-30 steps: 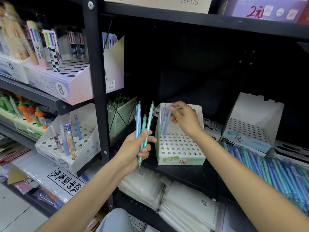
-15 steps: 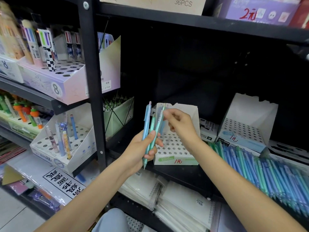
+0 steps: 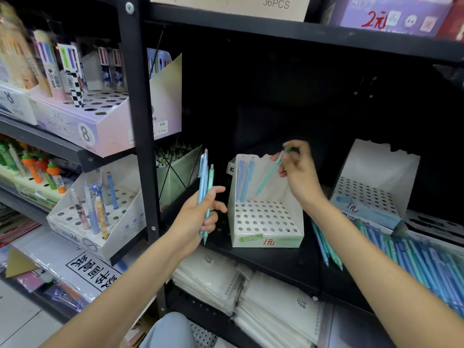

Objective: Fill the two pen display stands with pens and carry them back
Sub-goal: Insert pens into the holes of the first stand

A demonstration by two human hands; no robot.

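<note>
A white pen display stand (image 3: 266,237) with a hole grid stands on the black shelf; two pens (image 3: 244,180), lilac and blue, stick up in its back left holes. My right hand (image 3: 298,169) pinches the top of a teal pen (image 3: 268,175) that slants down over the stand's back rows. My left hand (image 3: 200,214), left of the stand, grips two pens (image 3: 204,182), one blue and one teal, upright. A second white stand (image 3: 371,194), with no pens in it, sits further right. A heap of blue and green loose pens (image 3: 414,257) lies on the shelf at the right.
A black shelf post (image 3: 140,121) rises just left of my left hand. Beyond it stand other pen displays (image 3: 100,217) partly filled. Spiral notebooks (image 3: 251,292) are stacked on the shelf below. A dark shelf board (image 3: 301,33) runs overhead.
My right hand took a teal pen out of the bunch in my left hand and carried it right, over the stand. The left hand now holds two pens instead of three.
</note>
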